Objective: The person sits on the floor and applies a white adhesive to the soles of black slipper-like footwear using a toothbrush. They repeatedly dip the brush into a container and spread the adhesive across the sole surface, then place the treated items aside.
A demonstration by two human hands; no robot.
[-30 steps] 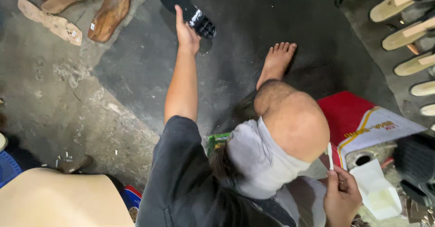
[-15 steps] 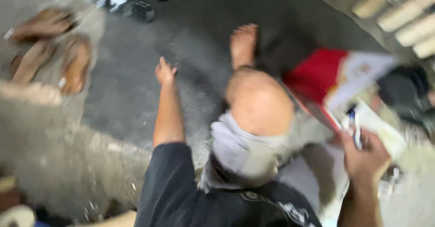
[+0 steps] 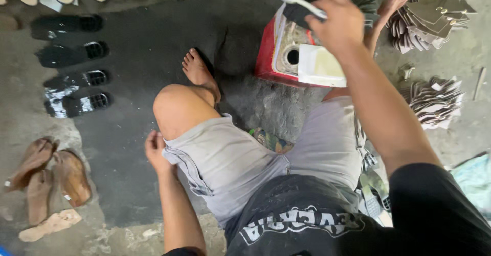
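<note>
A person in grey shorts is sitting on the dark rubber floor mat (image 3: 143, 82), the right hand (image 3: 340, 23) closing around a white-handled brush (image 3: 302, 1) and holding it above the battered red metal can (image 3: 279, 49) at the mat's far right edge. The left hand (image 3: 156, 151) is resting loosely curled against the shorts at the raised knee, gripping nothing that can be seen.

Judging from the pose, the brush is best dipped shallowly and wiped on the rim, so that no adhesive is dripping onto the leg or mat.

The can is lying with its round opening (image 3: 292, 56) facing up; its contents are not showing through the dark hole. A white rectangular plastic tub (image 3: 321, 67) is leaning against the can's near side, appearing to hold a pale, creamy substance.

Black sandal soles (image 3: 71, 77) are lining the mat's left edge, brown sandal uppers (image 3: 46, 176) are lying off its near left corner, and stacks of tan cut strap pieces (image 3: 432, 18) are sitting beyond its right edge.
</note>
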